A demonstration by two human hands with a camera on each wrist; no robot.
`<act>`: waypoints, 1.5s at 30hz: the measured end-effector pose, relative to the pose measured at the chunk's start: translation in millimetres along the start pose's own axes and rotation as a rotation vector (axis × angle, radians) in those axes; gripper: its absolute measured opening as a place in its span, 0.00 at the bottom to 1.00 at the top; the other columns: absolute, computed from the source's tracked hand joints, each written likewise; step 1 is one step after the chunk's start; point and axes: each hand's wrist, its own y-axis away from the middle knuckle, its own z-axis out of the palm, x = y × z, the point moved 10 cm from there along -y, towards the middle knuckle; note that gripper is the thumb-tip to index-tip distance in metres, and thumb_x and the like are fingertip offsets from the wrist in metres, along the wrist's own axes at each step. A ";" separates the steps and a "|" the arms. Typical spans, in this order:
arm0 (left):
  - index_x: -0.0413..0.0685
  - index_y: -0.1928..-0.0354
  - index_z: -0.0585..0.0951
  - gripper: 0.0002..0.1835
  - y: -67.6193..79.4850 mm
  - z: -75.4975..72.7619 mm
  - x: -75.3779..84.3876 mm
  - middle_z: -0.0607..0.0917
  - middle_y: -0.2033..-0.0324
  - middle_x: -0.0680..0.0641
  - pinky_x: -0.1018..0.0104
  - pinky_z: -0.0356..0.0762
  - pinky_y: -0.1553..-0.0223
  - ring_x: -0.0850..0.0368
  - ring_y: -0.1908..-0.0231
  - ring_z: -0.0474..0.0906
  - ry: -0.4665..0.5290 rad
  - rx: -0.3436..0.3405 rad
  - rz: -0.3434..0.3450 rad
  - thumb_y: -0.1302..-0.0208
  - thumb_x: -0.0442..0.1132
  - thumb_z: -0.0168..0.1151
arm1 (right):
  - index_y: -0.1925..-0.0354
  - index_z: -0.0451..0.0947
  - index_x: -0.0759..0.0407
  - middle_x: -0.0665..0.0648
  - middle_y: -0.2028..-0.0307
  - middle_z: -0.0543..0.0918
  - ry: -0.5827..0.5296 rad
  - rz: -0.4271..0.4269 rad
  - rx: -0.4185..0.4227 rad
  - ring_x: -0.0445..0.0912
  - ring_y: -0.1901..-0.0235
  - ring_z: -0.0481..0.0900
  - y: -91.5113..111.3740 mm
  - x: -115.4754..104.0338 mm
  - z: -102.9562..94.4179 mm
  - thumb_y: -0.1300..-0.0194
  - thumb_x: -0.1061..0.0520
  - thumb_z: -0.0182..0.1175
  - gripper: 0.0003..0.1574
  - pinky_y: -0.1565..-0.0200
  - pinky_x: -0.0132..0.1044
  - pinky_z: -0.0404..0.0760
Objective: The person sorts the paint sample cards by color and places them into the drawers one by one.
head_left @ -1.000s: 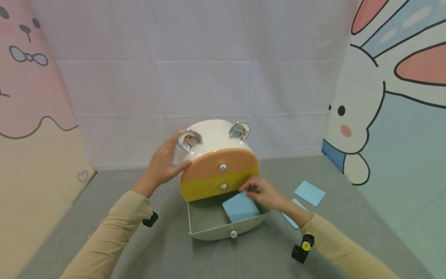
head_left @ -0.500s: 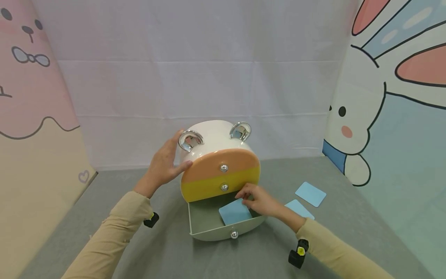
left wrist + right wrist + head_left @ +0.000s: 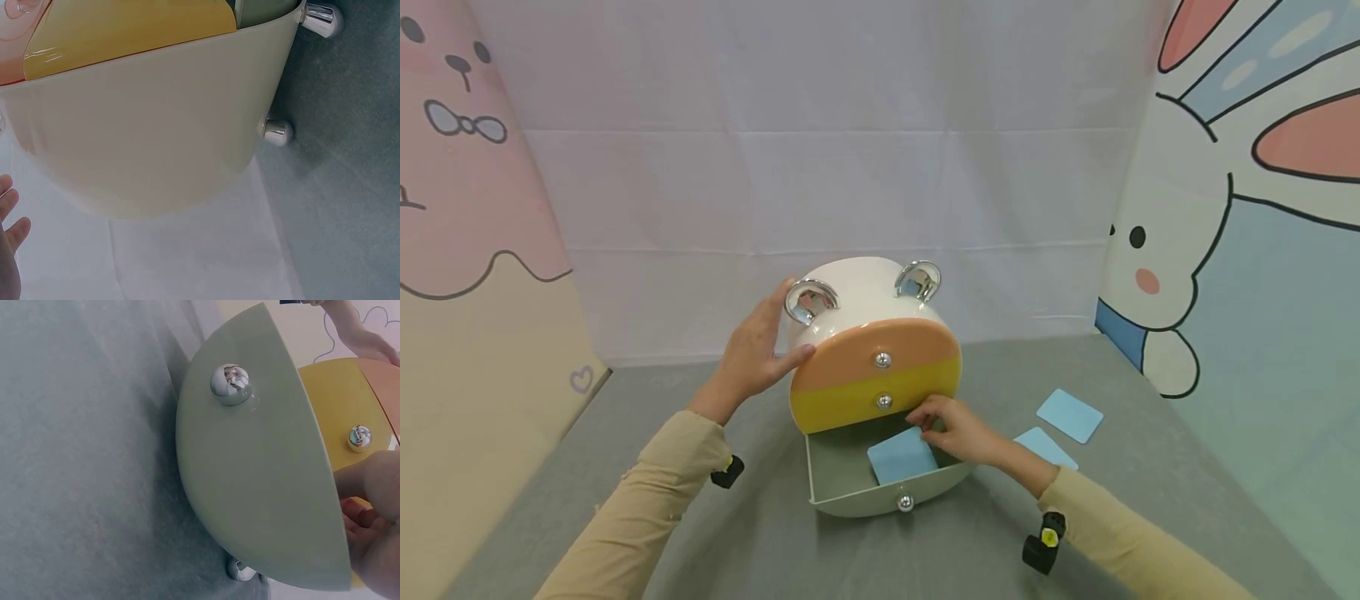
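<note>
A rounded white cabinet [image 3: 857, 287] with silver ear-shaped handles stands on the grey table. Its orange drawer [image 3: 850, 354] and yellow drawer [image 3: 835, 408] are closed, while the grey-green bottom drawer [image 3: 857, 502] is pulled out. My left hand [image 3: 748, 358] rests against the cabinet's left side, thumb extended along the orange front; its fingers [image 3: 17, 232] show at the left wrist view's edge. My right hand [image 3: 958, 429] reaches into the bottom drawer and pinches a light-blue card [image 3: 901, 457] by its upper right corner. In the right wrist view the drawer front hides the card.
Two more light-blue cards, a farther card [image 3: 1070, 415] and a nearer card [image 3: 1047, 448], lie on the table to the right. A pale cloth [image 3: 850, 167] hangs behind, with cartoon-printed panels at both sides. Silver feet [image 3: 278, 132] support the cabinet.
My right hand has moved lower and slightly left into the drawer, and the card has come down leftward with it. My left hand has stayed in place on the cabinet.
</note>
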 end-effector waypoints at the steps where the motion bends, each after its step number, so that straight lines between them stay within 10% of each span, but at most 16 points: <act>1: 0.46 0.30 0.49 0.49 -0.2 0.0 0.2 0.65 0.38 0.38 0.45 0.65 0.47 0.42 0.42 0.64 0.001 0.001 0.003 0.44 0.72 0.40 | 0.60 0.76 0.71 0.64 0.64 0.78 0.003 -0.009 0.002 0.55 0.65 0.78 0.1 -0.6 -1.0 0.48 0.75 0.58 0.14 0.63 0.37 0.79; 22: 0.44 0.31 0.49 0.49 -2.1 -0.2 2.1 0.67 0.40 0.37 0.43 0.67 0.50 0.41 0.44 0.66 0.003 0.014 0.012 0.44 0.73 0.40 | 0.51 0.73 0.68 0.62 0.56 0.77 -0.006 0.123 -0.026 0.49 0.60 0.75 29.1 9.2 -71.5 0.38 0.62 0.56 0.17 0.62 0.34 0.79; 45: 0.46 0.30 0.49 0.49 0.1 0.5 -1.1 0.66 0.39 0.37 0.43 0.66 0.48 0.41 0.43 0.65 0.005 0.003 -0.001 0.45 0.72 0.40 | 0.53 0.73 0.73 0.64 0.57 0.78 0.309 0.309 -0.052 0.57 0.57 0.74 114.5 116.9 -85.6 0.56 0.55 0.71 0.34 0.57 0.50 0.75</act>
